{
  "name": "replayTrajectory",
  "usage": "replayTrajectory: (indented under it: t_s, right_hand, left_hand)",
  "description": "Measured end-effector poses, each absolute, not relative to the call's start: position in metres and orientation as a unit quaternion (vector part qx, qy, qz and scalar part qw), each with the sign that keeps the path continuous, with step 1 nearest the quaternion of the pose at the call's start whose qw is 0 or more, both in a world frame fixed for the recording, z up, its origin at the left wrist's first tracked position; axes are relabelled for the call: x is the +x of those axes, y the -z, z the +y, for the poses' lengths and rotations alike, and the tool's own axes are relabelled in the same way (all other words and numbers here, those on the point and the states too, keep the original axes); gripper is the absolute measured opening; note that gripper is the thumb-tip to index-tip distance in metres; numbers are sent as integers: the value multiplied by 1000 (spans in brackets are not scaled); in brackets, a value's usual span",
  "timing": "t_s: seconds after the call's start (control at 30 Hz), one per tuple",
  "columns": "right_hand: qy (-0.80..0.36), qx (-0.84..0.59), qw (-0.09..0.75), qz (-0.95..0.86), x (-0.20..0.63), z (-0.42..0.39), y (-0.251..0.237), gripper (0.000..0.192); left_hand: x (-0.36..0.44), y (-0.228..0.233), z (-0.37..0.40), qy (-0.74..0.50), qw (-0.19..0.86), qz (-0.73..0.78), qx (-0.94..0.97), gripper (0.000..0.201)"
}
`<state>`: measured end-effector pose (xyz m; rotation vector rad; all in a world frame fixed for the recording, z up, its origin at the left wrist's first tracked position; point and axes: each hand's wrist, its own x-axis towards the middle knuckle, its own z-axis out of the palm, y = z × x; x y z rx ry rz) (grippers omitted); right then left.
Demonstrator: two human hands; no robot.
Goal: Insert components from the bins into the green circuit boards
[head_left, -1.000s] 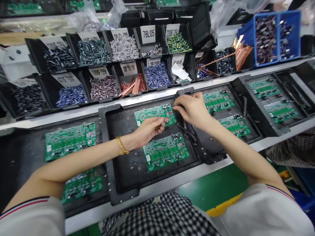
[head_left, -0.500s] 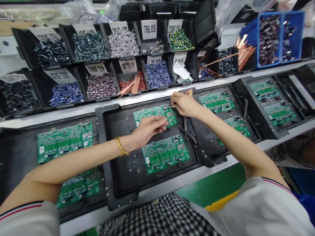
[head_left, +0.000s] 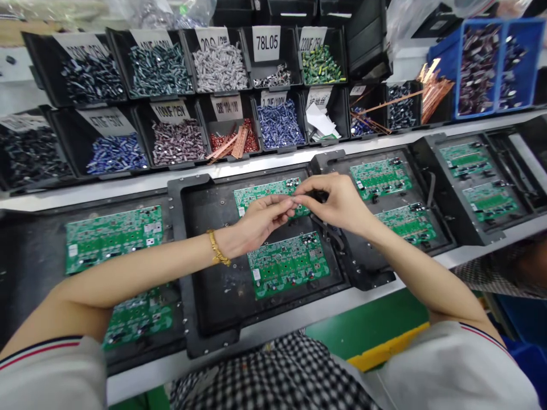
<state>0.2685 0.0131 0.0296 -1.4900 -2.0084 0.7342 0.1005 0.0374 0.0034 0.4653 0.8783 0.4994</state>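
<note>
Two bare hands meet above the far circuit board (head_left: pixel 265 196) in a black carrier tray (head_left: pixel 200 256) at the middle of a conveyor line. The left hand (head_left: pixel 256 223), a gold bracelet (head_left: pixel 217 254) at its wrist, has fingers curled, fingertips pinched together near the board's right end. The right hand (head_left: pixel 337 200) pinches too, thumb and forefinger touching the left fingertips; whatever small part they grip is too small to make out. A second circuit board (head_left: pixel 287 265) lies in the same tray, nearer the front edge. Carrier trays with more green boards sit to the left (head_left: pixel 113 236) and right (head_left: pixel 380 177). Along the far edge, black bins (head_left: pixel 175 139) hold sorted electronic components, one labelled 78L05 (head_left: pixel 265 42); a blue bin (head_left: pixel 487 62) stands at the far right corner.
</note>
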Motion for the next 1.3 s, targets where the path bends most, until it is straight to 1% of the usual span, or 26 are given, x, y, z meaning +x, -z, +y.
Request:
replayTrajectory:
  t_s: [0.1, 0.17, 0.23, 0.3, 0.37, 0.67, 0.87, 1.0, 1.1, 1.2, 1.3]
  right_hand:
    - [-199, -572, 232, -761, 272, 16, -29, 14]
    - [-139, -588, 187, -774, 279, 24, -20, 16]
    - [-102, -591, 137, -789, 287, 33, -9, 17]
    - [-93, -580, 96, -803, 292, 41, 1, 19]
    - [-92, -570, 74, -813, 294, 45, 7, 20]
    - [-88, -553, 62, -826, 299, 48, 13, 20]
    - [-32, -550, 1, -834, 291, 49, 12, 24]
    - [-18, -552, -39, -833, 288, 51, 9, 26]
    - [-34, -549, -30, -835, 290, 53, 10, 26]
    - [-57, -558, 0, -828, 294, 52, 12, 23]
    - [-84, -588, 71, -802, 290, 47, 9, 18]
  left_hand:
    - [101, -8, 40, -233, 865, 406, 180, 17]
    - [98, -11, 40, -215, 867, 421, 159, 26]
    - [95, -12, 38, -189, 865, 438, 157, 29]
    - [92, -11, 35, -174, 868, 436, 165, 27]
    - [91, -8, 33, -169, 874, 420, 175, 24]
    - [89, -2, 46, -169, 857, 425, 236, 15]
    - [90, -2, 52, -170, 853, 431, 242, 14]
    - [90, 1, 52, -172, 856, 428, 233, 16]
    - [89, 1, 53, -171, 856, 429, 233, 23]
    - [89, -1, 54, -171, 850, 439, 236, 30]
    - [90, -1, 52, -176, 840, 455, 237, 33]
